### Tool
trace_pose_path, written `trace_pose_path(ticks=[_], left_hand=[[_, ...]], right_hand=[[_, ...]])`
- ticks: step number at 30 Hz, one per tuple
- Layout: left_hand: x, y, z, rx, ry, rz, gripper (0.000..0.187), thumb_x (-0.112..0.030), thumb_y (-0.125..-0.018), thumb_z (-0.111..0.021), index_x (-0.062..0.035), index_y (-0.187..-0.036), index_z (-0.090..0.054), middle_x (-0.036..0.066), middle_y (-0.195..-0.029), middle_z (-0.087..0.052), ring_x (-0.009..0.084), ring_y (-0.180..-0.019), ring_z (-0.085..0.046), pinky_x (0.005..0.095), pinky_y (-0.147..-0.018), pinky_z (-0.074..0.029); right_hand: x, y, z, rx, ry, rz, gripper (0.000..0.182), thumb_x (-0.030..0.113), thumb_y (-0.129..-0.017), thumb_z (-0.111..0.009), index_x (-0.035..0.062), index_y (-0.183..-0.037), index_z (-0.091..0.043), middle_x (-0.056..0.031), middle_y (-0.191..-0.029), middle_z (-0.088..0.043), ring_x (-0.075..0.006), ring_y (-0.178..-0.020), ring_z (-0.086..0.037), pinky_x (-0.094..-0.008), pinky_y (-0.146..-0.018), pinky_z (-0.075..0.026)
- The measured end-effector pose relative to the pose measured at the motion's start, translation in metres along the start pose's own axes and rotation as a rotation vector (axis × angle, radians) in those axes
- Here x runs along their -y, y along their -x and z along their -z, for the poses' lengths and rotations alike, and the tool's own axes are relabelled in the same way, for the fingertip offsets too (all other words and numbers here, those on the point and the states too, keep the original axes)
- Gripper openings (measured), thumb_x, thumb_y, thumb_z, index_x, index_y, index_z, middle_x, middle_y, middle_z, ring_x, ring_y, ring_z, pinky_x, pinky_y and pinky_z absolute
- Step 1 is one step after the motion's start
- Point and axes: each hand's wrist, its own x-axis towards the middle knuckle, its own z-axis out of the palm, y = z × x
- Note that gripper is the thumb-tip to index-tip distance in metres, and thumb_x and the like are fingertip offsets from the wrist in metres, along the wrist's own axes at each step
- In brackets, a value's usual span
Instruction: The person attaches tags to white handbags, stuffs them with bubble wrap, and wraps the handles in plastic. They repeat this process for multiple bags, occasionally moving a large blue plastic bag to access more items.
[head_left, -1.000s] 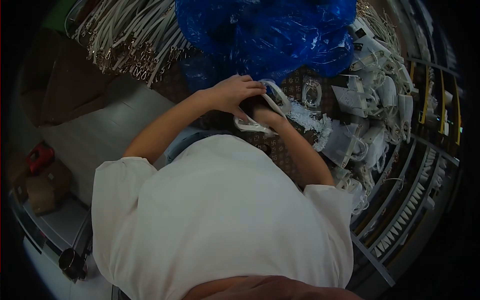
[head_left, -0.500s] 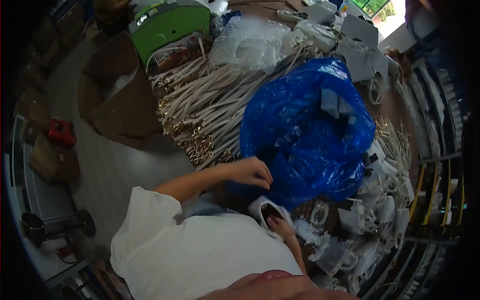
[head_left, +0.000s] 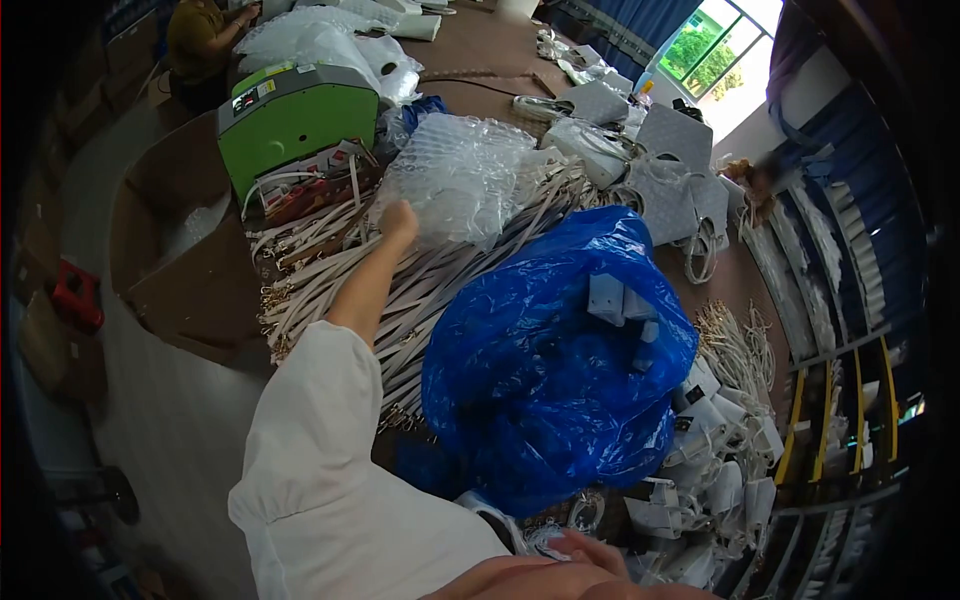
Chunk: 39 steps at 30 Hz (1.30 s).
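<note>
My left hand [head_left: 400, 222] is stretched out to the near left edge of a clear bubble wrap sheet [head_left: 465, 175]. Its fingers look closed on that edge, though the fingertips are hidden. Under the wrap lies a thick spread of pale straps [head_left: 400, 290] with gold-coloured clasps. My right hand [head_left: 590, 550] is low in the view, close to my body, its fingers loosely apart. A white bag [head_left: 490, 512] with a dark opening rests just left of it, mostly hidden by my shirt. Between them shows some crumpled clear plastic [head_left: 545, 540].
A large blue plastic bag [head_left: 540, 370] with small white boxes inside fills the middle. White bags [head_left: 730, 490] are heaped at the right. A green machine [head_left: 300, 125] and an open cardboard box [head_left: 185, 255] stand at the left. Another person [head_left: 200, 45] is at the far left.
My left hand has moved from above the near end of the straps forward to the bubble wrap. My right hand has come out of the white bag's opening. The view has tilted up.
</note>
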Motion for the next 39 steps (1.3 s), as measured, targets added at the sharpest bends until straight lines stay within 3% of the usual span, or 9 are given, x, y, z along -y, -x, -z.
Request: trace_pose_path(ticks=[5,11,17,20,23,26,32,35,39], left_hand=[[0.044,0.054,0.068,-0.613,0.364,-0.542,0.033,0.004,-0.073,-0.046,0.0041,-0.103,-0.059,0.02,-0.109,-0.057,0.0347,-0.096,-0.057,0.0378,-0.081,-0.047],[0.066,0.206,0.177,-0.46,0.532,-0.759,0.039,0.007,-0.071,-0.045,-0.0009,-0.106,-0.06,0.017,-0.113,-0.057,0.0312,-0.101,-0.056,0.0326,-0.084,-0.046],[0.088,0.361,0.213,-0.32,0.602,-0.723,0.042,0.008,-0.069,-0.048,-0.0043,-0.107,-0.061,0.013,-0.116,-0.057,0.03,-0.102,-0.056,0.0315,-0.085,-0.045],[0.104,0.403,0.194,-0.566,0.338,-0.703,0.048,0.006,-0.071,-0.05,-0.0109,-0.115,-0.056,0.011,-0.125,-0.05,0.0311,-0.112,-0.049,0.0364,-0.09,-0.042],[0.098,0.426,0.161,-0.661,0.112,-0.775,0.058,0.002,-0.071,-0.053,-0.0178,-0.125,-0.047,0.01,-0.137,-0.037,0.0363,-0.121,-0.037,0.0454,-0.096,-0.035],[0.082,0.449,0.126,-0.533,-0.066,-0.788,0.063,0.0,-0.072,-0.053,-0.0211,-0.13,-0.041,0.011,-0.143,-0.025,0.0417,-0.125,-0.027,0.0538,-0.099,-0.029],[0.074,0.473,0.131,-0.15,0.04,-0.972,0.075,-0.013,-0.065,-0.068,-0.0227,-0.133,-0.037,0.01,-0.146,-0.016,0.0431,-0.129,-0.018,0.0561,-0.101,-0.023],[0.085,0.473,0.113,0.06,0.337,-1.148,0.09,-0.026,-0.064,-0.076,-0.0206,-0.139,-0.026,0.01,-0.146,-0.013,0.039,-0.133,-0.011,0.0496,-0.105,-0.016],[0.096,0.467,0.056,0.116,1.384,-0.497,0.109,-0.04,-0.064,-0.075,-0.0159,-0.142,-0.003,0.013,-0.146,-0.011,0.0328,-0.134,-0.01,0.0431,-0.106,-0.012]], right_hand=[[0.075,-0.016,-0.009,-0.533,0.387,0.618,0.054,0.03,-0.083,-0.061,0.0005,-0.125,-0.045,-0.0167,-0.124,-0.048,-0.0297,-0.117,-0.044,-0.0352,-0.095,-0.036],[0.202,-0.083,-0.088,-1.006,0.975,1.417,0.094,0.039,-0.066,-0.074,0.0026,-0.136,-0.024,-0.0269,-0.139,-0.017,-0.0465,-0.127,-0.02,-0.0515,-0.1,-0.024],[0.233,-0.151,-0.119,-1.059,0.696,1.505,0.079,0.018,-0.068,-0.072,0.001,-0.133,-0.03,-0.025,-0.133,-0.033,-0.0365,-0.121,-0.036,-0.0454,-0.093,-0.034],[0.225,-0.129,-0.123,-0.267,0.41,1.042,0.044,0.01,-0.08,-0.057,0.0016,-0.122,-0.045,-0.014,-0.108,-0.057,-0.0239,-0.094,-0.058,-0.0345,-0.075,-0.047],[0.193,-0.107,-0.154,0.494,-0.596,0.917,0.056,0.023,-0.081,-0.062,0.007,-0.13,-0.038,-0.0109,-0.121,-0.051,-0.0258,-0.103,-0.054,-0.0379,-0.085,-0.046],[0.157,-0.082,-0.171,0.945,-0.685,1.002,0.06,0.027,-0.082,-0.062,0.0092,-0.132,-0.034,-0.0111,-0.126,-0.046,-0.027,-0.114,-0.047,-0.041,-0.094,-0.041],[0.104,-0.071,-0.158,0.388,-0.241,1.411,0.061,0.02,-0.079,-0.067,0.0079,-0.13,-0.038,-0.0117,-0.125,-0.046,-0.0239,-0.117,-0.045,-0.0373,-0.094,-0.04],[0.093,-0.065,-0.139,0.06,-0.563,1.058,0.057,0.024,-0.074,-0.073,0.002,-0.12,-0.047,-0.009,-0.116,-0.053,-0.0187,-0.106,-0.051,-0.0311,-0.089,-0.04],[0.074,-0.053,-0.11,0.166,-1.078,0.892,0.04,0.021,-0.082,-0.064,0.0022,-0.114,-0.051,-0.0107,-0.105,-0.057,-0.0229,-0.093,-0.057,-0.0372,-0.086,-0.045]])
